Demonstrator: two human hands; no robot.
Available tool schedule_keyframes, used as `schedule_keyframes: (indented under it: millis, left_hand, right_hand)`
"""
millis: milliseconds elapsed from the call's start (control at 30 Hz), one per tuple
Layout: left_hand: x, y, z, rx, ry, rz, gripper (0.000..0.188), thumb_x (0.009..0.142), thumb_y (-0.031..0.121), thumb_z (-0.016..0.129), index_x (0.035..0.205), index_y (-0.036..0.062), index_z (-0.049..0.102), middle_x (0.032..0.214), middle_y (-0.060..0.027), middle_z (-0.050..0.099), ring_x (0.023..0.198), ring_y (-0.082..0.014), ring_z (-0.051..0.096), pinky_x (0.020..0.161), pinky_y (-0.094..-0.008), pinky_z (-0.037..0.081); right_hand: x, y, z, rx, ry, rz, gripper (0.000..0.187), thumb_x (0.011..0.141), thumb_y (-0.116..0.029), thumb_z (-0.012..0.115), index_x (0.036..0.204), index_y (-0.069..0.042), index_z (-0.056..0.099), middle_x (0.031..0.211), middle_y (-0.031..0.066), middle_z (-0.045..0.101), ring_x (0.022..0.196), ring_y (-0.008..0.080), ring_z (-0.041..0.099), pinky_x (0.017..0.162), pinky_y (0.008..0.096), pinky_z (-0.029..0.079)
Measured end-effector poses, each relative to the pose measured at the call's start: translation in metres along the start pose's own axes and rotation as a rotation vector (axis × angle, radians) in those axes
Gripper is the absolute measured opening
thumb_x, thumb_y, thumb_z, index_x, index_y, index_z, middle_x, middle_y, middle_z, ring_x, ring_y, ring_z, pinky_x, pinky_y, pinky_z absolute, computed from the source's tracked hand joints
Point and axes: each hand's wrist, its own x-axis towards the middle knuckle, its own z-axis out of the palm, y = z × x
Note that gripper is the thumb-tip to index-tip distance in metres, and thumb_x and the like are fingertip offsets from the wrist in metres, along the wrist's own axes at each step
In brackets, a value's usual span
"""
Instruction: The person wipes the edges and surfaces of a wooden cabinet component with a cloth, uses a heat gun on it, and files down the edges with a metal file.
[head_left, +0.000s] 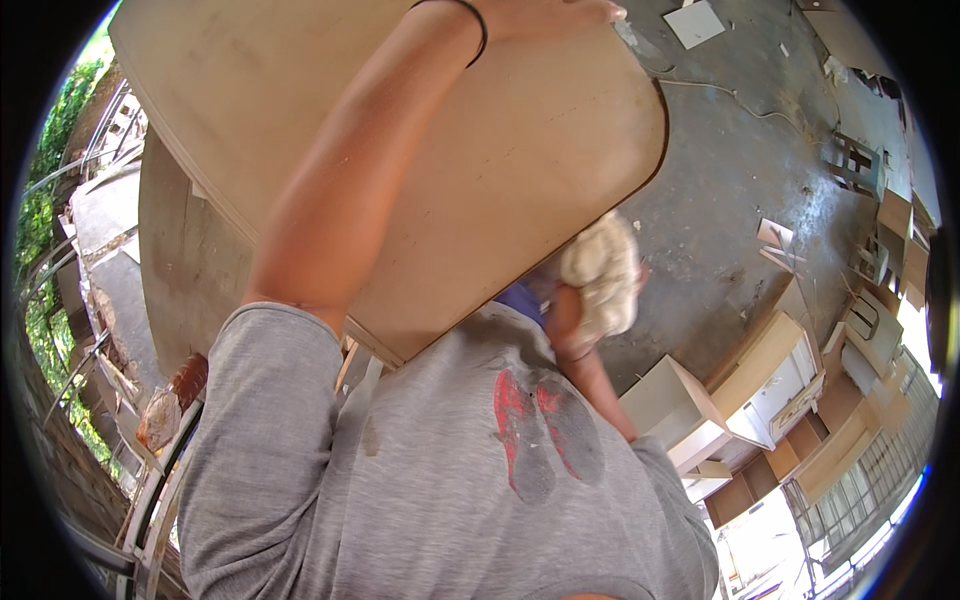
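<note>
A large tan board (520,150) with a rounded corner and a dark edge lies across my front, its near edge against my grey shirt. My left arm stretches over its face. At the top rim, my left hand (560,14) rests by the far edge, closed on the board as far as shows; most of its fingers are cut off. Beside the board's right edge, my right hand (566,318) is closed around a bunched cream cloth (606,275). Skin shows on both sides of the cloth, and this area is blurred.
Grey floor (700,230) spreads to the right, with a white square piece (694,24) and a thin cord (745,103). Pale cabinet parts (680,405) pile up at lower right. Rubble and a broken brick (160,418) lie at left, greenery beyond.
</note>
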Motion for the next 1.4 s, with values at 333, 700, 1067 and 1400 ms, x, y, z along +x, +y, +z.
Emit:
schedule_keyframes:
  millis: [333,700,1067,1400]
  left_hand:
    - [0.004,-0.009,0.001,0.021,-0.071,-0.072,0.041,0.081,0.043,0.060,0.066,0.0046,0.056,0.077,-0.0151,0.063,0.083,-0.0324,0.059,0.084,-0.0418,0.039]
    - [0.003,-0.001,0.004,0.005,-0.015,-0.035,0.039,0.078,0.039,0.064,0.067,0.0025,0.056,0.072,-0.0155,0.060,0.074,-0.0315,0.059,0.069,-0.0411,0.043]
    - [-0.003,-0.013,-0.001,0.028,-0.005,-0.025,0.039,0.082,0.037,0.064,0.062,0.0053,0.053,0.069,-0.0111,0.057,0.071,-0.0291,0.056,0.073,-0.0395,0.041]
    - [-0.008,0.012,-0.005,0.110,0.018,0.000,0.037,0.081,0.032,0.063,0.057,0.0061,0.053,0.065,-0.0091,0.052,0.074,-0.0278,0.053,0.086,-0.0399,0.035]
  right_hand:
    - [-0.002,-0.016,0.002,0.257,-0.258,-0.082,0.040,0.086,-0.018,0.064,0.119,-0.002,0.048,0.115,0.0104,0.050,0.105,0.0200,0.053,0.092,0.0342,0.046]
    - [-0.023,-0.015,0.032,1.155,-0.069,0.535,0.016,0.087,-0.007,0.056,0.100,0.000,0.053,0.093,0.0105,0.057,0.085,0.0250,0.062,0.074,0.0348,0.055]
    - [0.047,0.010,-0.039,0.185,-0.170,-0.056,0.038,0.079,-0.014,0.065,0.113,0.001,0.057,0.104,0.0133,0.066,0.094,0.0239,0.065,0.085,0.0375,0.051]
    - [0.165,-0.006,-0.008,0.140,-0.201,-0.086,0.022,0.069,-0.002,0.064,0.090,0.003,0.062,0.090,0.0083,0.068,0.080,0.0115,0.064,0.071,0.0279,0.051]
